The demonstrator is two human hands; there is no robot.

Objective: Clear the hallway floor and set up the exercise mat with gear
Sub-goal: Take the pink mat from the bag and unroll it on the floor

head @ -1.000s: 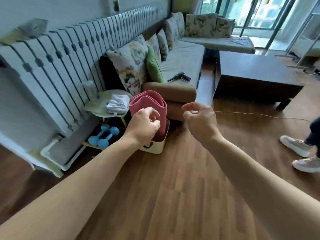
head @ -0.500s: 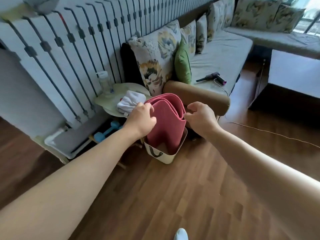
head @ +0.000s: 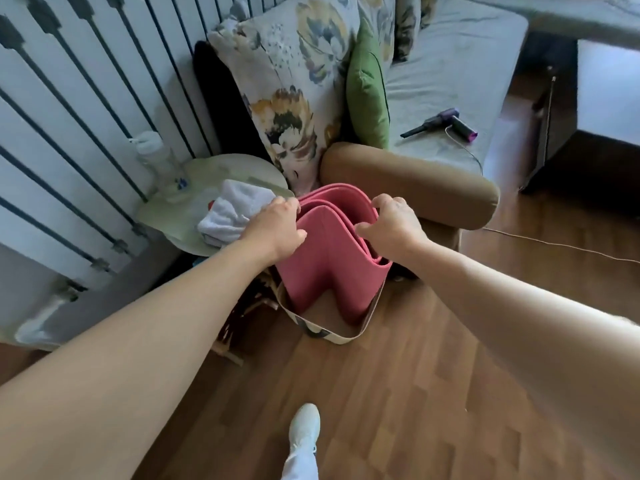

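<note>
A pink exercise mat point(head: 329, 265), loosely folded into loops, stands upright in a cream basket point(head: 329, 336) on the wooden floor beside the sofa arm. My left hand point(head: 273, 226) grips the mat's upper left edge. My right hand point(head: 391, 223) curls over its upper right edge, fingers hooked into the folds. The dumbbells under the side table are hidden behind my left arm.
A small round side table point(head: 173, 216) at the left carries a white towel point(head: 228, 209) and a clear water bottle point(head: 156, 161). The brown sofa arm point(head: 415, 181) is right behind the basket. A hair dryer point(head: 446, 123) lies on the sofa, its cord point(head: 554, 245) across the floor. My white shoe point(head: 304, 427) is below.
I have stepped closer and the view has tilted down. Both hands went from hovering near the mat to closing on its top edges.
</note>
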